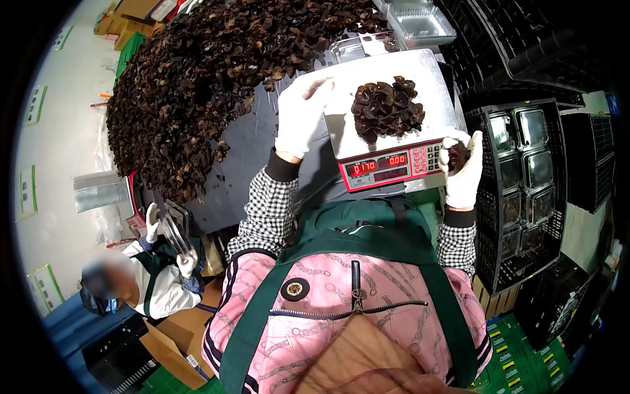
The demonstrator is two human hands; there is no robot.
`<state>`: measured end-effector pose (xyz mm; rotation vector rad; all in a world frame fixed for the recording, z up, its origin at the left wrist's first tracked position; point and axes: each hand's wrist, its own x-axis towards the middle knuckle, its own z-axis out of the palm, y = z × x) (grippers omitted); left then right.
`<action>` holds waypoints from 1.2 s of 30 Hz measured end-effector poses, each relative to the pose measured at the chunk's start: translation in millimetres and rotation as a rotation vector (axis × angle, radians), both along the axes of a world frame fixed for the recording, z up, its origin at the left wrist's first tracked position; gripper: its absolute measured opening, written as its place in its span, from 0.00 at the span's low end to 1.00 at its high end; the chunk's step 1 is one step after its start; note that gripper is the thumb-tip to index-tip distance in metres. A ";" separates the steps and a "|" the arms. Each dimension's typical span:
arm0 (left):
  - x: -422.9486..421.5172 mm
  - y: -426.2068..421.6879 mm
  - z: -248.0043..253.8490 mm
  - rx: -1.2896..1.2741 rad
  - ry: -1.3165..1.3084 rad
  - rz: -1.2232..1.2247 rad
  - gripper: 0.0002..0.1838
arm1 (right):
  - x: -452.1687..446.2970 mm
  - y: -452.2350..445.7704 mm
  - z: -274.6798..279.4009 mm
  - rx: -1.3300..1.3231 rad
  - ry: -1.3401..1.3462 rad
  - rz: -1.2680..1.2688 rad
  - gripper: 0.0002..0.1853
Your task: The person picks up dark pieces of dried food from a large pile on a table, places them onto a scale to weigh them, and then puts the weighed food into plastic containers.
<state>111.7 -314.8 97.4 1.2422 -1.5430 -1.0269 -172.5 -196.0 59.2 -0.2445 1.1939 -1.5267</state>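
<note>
A heap of dark brown mushrooms (387, 108) rests on the metal plate of a scale (420, 65). The red display panel (377, 167) reads 0.170 and 0.00. My left hand (300, 111), in a white glove, is at the plate's left edge with thumb and fingers apart and nothing between them. At the right front corner of the scale, beside the keypad, my right hand (463, 169) is gloved too. Its fingers are curled round a few dark mushroom pieces (457, 156).
A large mushroom pile (190, 85) covers the table's back left. Clear trays (420, 26) lie behind the scale. A black crate (495, 266) of lidded boxes stands right. At lower left, a co-worker (164, 289) holds a clear container (174, 233).
</note>
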 end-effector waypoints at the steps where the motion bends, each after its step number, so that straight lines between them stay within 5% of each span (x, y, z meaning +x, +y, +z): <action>1: -10.0 9.1 9.2 0.002 0.008 -0.038 0.13 | 9.2 1.4 2.2 0.006 0.023 0.037 0.30; 3: -30.3 32.5 31.9 -0.032 -0.175 -0.264 0.11 | 20.7 5.8 -5.2 0.012 0.037 0.242 0.31; 4: -41.4 41.9 23.1 -0.297 -0.305 -0.392 0.13 | 33.4 7.9 4.1 0.028 0.008 0.304 0.31; 9: -76.5 106.7 1.3 0.048 -0.238 -0.539 0.17 | 65.8 32.9 2.4 0.114 -0.026 0.454 0.30; 12: -68.0 107.4 -10.6 0.024 -0.219 -0.636 0.17 | 64.9 40.6 0.6 0.112 -0.228 0.458 0.30; 16: -62.4 83.7 -5.0 -0.112 -0.206 -0.510 0.14 | 49.4 50.8 -21.5 0.047 -0.286 0.445 0.28; 17: -57.8 72.7 -2.0 -0.398 -0.423 -0.503 0.15 | 48.2 48.2 -25.4 -0.004 -0.214 0.407 0.26; 19: -59.6 59.2 3.7 -0.256 -0.395 -0.307 0.16 | 39.0 30.6 2.7 -0.036 -0.126 0.359 0.17; 21: -59.3 46.4 -4.1 -0.291 -0.468 -0.243 0.17 | 34.9 18.9 1.6 -0.085 -0.159 0.154 0.18; 25: -58.9 39.9 -12.3 -0.272 -0.608 -0.134 0.20 | 9.0 -8.5 -15.0 -0.106 0.065 0.141 0.21; 26: -57.7 40.3 -12.0 -0.270 -0.556 -0.118 0.21 | 10.6 -17.8 -17.8 -0.106 0.214 0.092 0.20; 36: -43.3 55.7 -19.2 -0.218 -0.280 0.018 0.16 | 8.2 -78.9 -5.1 -0.306 0.192 -0.111 0.17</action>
